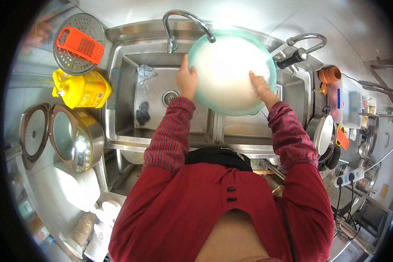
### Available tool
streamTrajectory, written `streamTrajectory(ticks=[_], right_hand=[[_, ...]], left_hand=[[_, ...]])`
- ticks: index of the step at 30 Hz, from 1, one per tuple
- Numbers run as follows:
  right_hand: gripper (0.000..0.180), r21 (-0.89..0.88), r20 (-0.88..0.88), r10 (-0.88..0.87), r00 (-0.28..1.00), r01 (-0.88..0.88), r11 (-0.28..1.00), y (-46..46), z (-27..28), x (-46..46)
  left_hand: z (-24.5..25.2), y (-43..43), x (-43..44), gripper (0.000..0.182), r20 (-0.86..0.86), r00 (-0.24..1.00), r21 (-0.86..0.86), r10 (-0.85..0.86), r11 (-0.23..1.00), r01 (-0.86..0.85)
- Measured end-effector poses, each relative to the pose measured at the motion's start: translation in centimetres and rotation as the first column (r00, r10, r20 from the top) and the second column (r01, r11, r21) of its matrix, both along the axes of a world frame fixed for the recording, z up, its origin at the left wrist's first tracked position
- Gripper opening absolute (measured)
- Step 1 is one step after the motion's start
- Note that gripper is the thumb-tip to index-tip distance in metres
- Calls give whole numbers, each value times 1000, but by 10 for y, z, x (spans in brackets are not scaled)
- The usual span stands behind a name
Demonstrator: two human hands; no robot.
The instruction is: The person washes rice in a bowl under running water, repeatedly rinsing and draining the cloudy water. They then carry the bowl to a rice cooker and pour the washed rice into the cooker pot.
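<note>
A large pale green bowl (201, 95) rests over the divider of a double stainless-steel sink (216, 131), filled with cloudy white liquid (227, 75). My left hand (187, 78) grips the bowl's left rim, thumb towards the inside. Inside the bowl's right part is my right hand (259, 85), fingers apart at the white surface, holding nothing that I can see. From the black-handled faucet (293, 59) at the right, a stream appears to run into the bowl. The curved spout of a second faucet (190, 14) reaches over the bowl's upper left rim.
A grey cloth (146, 74) and a dark scrubber (143, 113) lie in the left basin. Left of the sink stand an orange grater (82, 46) on a perforated metal plate, a yellow jug (85, 90) and an opened rice cooker (80, 140). Pans (324, 134) and a power strip (348, 177) are at the right.
</note>
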State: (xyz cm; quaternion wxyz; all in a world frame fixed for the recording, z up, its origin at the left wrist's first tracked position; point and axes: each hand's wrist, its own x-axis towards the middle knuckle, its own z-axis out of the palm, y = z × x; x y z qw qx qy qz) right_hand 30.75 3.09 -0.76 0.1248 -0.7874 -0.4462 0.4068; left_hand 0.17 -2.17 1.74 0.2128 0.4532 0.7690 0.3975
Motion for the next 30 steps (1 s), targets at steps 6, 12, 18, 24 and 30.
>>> streamTrajectory(ticks=[6,12,18,24,30], right_hand=[[79,-267,-618,-343,707,221,938,-28,-1,-26],[75,-436,-743,-498,448,241,867,-56,33,-66],[73,-433,-842,-500,201,302,849,-63,23,-98],[64,-377,-923,-379,-71,367,850,-57,12,-120],[61,-376,-912,-270,-308,369,850,-43,33,-136]], left_hand=[[1,0,1,60,-5,1000,3,16,1000,-16],[1,1,0,61,14,999,-30,29,999,-28],[1,1,-1,60,35,999,-38,17,999,-15],[-2,1,-2,58,67,998,39,-6,999,3],[-7,2,-4,59,104,994,56,-23,998,17]])
